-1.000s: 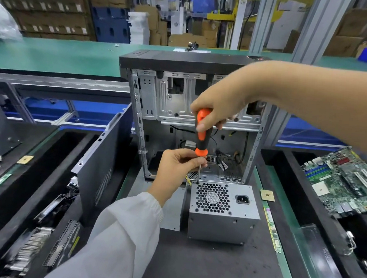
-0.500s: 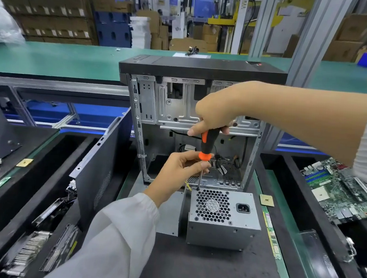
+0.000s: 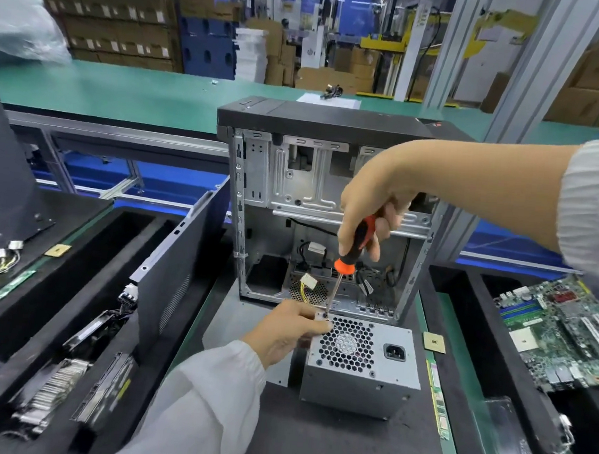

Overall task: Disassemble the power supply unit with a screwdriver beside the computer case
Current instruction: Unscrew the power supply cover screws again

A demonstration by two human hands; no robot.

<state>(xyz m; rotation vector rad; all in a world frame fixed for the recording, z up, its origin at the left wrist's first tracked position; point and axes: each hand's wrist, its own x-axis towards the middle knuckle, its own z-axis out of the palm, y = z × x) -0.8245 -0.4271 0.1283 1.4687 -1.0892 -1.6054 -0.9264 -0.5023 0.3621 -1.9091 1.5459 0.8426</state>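
Loosening corner screw on power supply (image 3: 361, 370) before case (image 3: 328, 207): right hand (image 3: 372, 211) gripping screwdriver (image 3: 352, 253), left hand (image 3: 289, 331) pinching that corner; next, steady turning.

On our right we see a green motherboard (image 3: 567, 333) lying in a black tray (image 3: 464, 313); a detached side panel (image 3: 175, 263) leans at our left, cardboard boxes (image 3: 110, 11) stacked behind.

Grey power supply unit (image 3: 361, 368), honeycomb fan grille facing up, on black mat before open computer case (image 3: 328, 207); orange-black screwdriver (image 3: 352, 253) tip at its rear-left corner.
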